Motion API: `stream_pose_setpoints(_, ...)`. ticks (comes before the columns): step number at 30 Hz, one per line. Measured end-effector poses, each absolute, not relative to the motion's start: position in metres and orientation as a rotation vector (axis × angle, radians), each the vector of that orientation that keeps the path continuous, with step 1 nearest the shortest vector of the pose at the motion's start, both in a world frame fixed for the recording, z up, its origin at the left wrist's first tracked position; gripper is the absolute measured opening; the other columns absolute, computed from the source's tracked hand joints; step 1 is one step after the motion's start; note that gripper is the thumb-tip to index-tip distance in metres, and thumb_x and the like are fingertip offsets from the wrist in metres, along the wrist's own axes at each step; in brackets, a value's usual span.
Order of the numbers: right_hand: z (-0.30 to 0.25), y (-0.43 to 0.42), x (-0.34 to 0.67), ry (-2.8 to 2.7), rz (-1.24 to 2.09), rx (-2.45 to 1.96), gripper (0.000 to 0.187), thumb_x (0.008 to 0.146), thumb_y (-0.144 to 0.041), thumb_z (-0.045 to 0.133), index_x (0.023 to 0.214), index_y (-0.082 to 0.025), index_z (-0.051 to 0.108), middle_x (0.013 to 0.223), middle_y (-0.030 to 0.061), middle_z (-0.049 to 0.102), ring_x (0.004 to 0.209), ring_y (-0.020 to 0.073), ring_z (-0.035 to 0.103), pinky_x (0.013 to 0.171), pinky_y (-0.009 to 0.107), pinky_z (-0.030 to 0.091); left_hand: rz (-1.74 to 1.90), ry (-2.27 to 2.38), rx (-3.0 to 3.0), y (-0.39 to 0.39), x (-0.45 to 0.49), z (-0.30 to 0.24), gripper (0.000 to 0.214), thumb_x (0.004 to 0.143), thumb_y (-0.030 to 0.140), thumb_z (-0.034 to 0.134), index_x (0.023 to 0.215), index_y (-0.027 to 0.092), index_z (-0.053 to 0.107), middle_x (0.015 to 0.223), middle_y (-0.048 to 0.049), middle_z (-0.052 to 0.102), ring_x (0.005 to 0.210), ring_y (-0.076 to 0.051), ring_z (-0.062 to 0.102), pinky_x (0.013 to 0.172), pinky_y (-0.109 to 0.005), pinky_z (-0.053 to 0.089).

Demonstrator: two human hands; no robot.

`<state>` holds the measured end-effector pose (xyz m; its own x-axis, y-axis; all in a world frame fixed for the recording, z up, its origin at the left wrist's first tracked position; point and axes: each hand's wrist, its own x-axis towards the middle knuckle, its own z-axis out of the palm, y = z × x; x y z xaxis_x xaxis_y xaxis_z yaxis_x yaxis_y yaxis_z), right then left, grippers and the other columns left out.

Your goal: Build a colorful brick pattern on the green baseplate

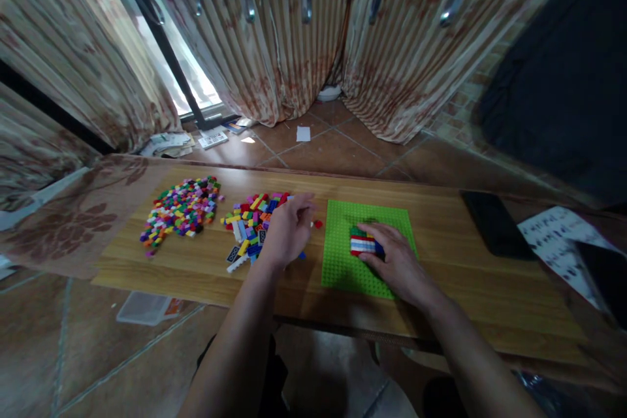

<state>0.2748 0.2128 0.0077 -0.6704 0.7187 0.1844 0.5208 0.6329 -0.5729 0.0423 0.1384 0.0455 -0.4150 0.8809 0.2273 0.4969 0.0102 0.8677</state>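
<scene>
My left hand (289, 230) is over the right edge of a pile of larger toy bricks (245, 230), its thumb and fingers apart with nothing visible between them. Just beyond its fingertips, a small red brick (318, 225) lies on the table. My right hand (394, 260) is closed round the right side of a small stack of toy bricks (361, 245), with thumb at the near side and fingers at the far side. Green, red, white and blue layers show in the stack. It sits on a bright green studded baseplate (337, 261); the palm hides its right end.
A heap of tiny coloured bricks (181, 209) is at the left of the wooden table (470, 287). A black tablet-like object (496, 223) and a printed sheet (558, 245) lie at the right. On the floor is a clear plastic tray (142, 308).
</scene>
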Motion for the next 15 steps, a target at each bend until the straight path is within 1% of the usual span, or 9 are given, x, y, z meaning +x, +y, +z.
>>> stream_pose_setpoints(4, 0.007, 0.213, 0.275, -2.449, 0.706, -0.987, 0.047, 0.086, -0.029, 0.061, 0.132, -0.028, 0.056, 0.126, 0.0089, 0.064, 0.120, 0.0299, 0.055, 0.103, 0.054, 0.042, 1.473, 1.883, 1.342, 0.135, 0.031, 0.041, 0.033, 0.083, 0.015, 0.056, 0.115, 0.017, 0.065, 0.095, -0.0086, 0.076, 0.088, -0.021, 0.071, 0.081, -0.032, 0.054)
stream_pose_setpoints(7, 0.006, 0.213, 0.277, -2.415, 0.767, -0.995, 0.051, 0.085, -0.032, 0.062, 0.136, -0.031, 0.052, 0.130, 0.0065, 0.063, 0.124, 0.0298, 0.053, 0.106, 0.055, 0.040, 1.521, 1.853, 1.257, 0.135, 0.027, 0.040, 0.032, 0.081, 0.016, 0.059, 0.113, 0.017, 0.067, 0.095, -0.0092, 0.076, 0.086, -0.022, 0.071, 0.078, -0.032, 0.054)
stream_pose_setpoints(9, 0.007, 0.213, 0.279, -2.362, 0.825, -1.005, 0.057, 0.083, -0.035, 0.065, 0.138, -0.032, 0.049, 0.133, 0.0058, 0.061, 0.127, 0.0290, 0.052, 0.107, 0.054, 0.039, 1.539, 1.841, 1.213, 0.135, 0.027, 0.041, 0.030, 0.080, 0.016, 0.061, 0.110, 0.017, 0.068, 0.094, -0.0096, 0.076, 0.087, -0.023, 0.071, 0.078, -0.032, 0.054)
stream_pose_setpoints(12, 0.012, 0.215, 0.284, -2.263, 0.890, -1.052, 0.064, 0.080, -0.038, 0.070, 0.139, -0.031, 0.047, 0.134, 0.0072, 0.060, 0.127, 0.0288, 0.054, 0.107, 0.051, 0.041, 1.571, 1.814, 1.160, 0.136, 0.028, 0.042, 0.028, 0.078, 0.015, 0.064, 0.105, 0.017, 0.070, 0.090, -0.0099, 0.076, 0.086, -0.023, 0.071, 0.075, -0.031, 0.053)
stream_pose_setpoints(15, 0.018, 0.219, 0.292, -2.199, 0.864, -1.099, 0.067, 0.078, -0.041, 0.072, 0.139, -0.029, 0.048, 0.131, 0.0088, 0.063, 0.124, 0.0301, 0.056, 0.106, 0.053, 0.041, 1.640, 1.778, 1.106, 0.138, 0.029, 0.041, 0.027, 0.076, 0.013, 0.067, 0.102, 0.017, 0.072, 0.086, -0.0092, 0.076, 0.082, -0.022, 0.070, 0.072, -0.029, 0.053)
